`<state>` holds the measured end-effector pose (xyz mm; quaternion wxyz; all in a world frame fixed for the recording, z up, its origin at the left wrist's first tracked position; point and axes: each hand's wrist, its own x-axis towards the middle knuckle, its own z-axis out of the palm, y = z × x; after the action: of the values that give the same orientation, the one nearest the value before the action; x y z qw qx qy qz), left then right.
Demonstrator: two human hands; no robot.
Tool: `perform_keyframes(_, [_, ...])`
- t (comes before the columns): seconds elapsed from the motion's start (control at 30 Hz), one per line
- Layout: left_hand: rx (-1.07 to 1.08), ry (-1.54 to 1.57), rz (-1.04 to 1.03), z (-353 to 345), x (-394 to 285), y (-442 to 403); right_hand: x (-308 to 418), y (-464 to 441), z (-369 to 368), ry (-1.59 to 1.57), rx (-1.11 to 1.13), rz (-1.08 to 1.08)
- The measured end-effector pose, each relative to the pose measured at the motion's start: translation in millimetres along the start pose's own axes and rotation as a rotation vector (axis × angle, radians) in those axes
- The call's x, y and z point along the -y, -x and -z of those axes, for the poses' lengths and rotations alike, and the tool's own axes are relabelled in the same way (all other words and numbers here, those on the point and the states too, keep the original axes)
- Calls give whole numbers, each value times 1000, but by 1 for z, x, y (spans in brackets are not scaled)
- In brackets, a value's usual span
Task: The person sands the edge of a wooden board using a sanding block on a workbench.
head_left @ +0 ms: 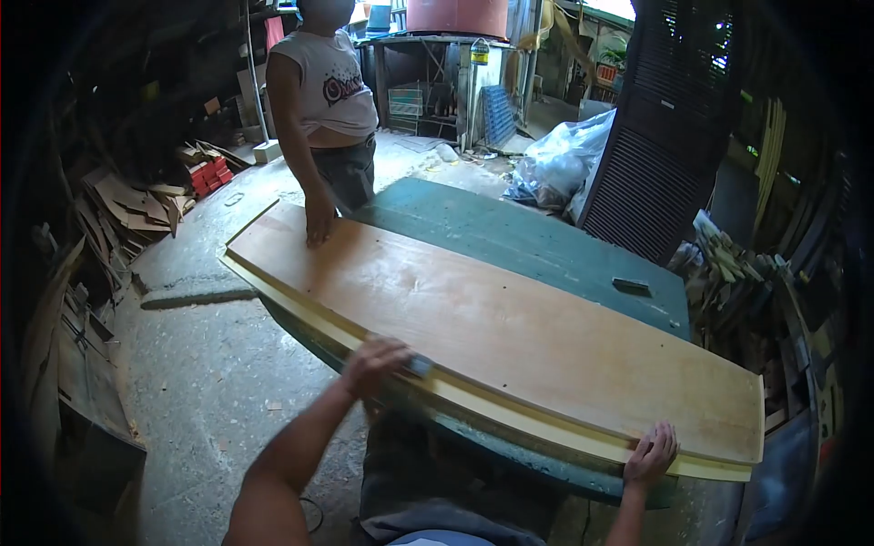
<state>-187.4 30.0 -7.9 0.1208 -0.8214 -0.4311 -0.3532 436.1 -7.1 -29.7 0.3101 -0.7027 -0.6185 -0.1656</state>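
Head view shows the left hand (374, 366), blurred, closed on a small grey block (419, 365) at the near edge of the wooden panel (510, 337). The right hand (651, 455) lays bent fingers over this same edge; its grip I cannot tell. Panel lies on the green table (528, 238), with open surface beyond. One person's shirt (326, 80) has partly readable lettering.

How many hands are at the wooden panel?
3. Along the panel: the left hand mid near edge, the right hand toward the right end, the co-worker's hand by the far edge, toward the left end. The co-worker's other hand is hidden.
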Motion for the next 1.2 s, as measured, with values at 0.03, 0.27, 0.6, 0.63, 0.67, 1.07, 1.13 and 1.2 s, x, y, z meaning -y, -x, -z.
perform_keyframes(0.03, [5,-77,6,5,36,21,-1,0,-2,-10,-14,5])
perform_keyframes(0.27, [15,-269,212,44,95,52,4,-7,3,6,-23,7])
perform_keyframes(0.6, [187,-529,713,10,22,-2,20,-107,-35,-3,192,-21])
perform_keyframes(0.63, [-175,-392,1035,-12,20,-11,20,-111,-43,18,209,9])
perform_keyframes(0.67, [-71,-408,1177,-27,29,-12,24,-110,-46,15,220,32])
perform_keyframes(1.07, [-316,-623,1382,-67,49,-25,18,-108,-53,102,291,13])
perform_keyframes(1.13, [-316,-655,1380,-51,62,-25,19,-106,-50,107,280,23])
perform_keyframes(1.2, [-267,-569,1404,-19,82,-22,24,-106,-48,125,282,29])
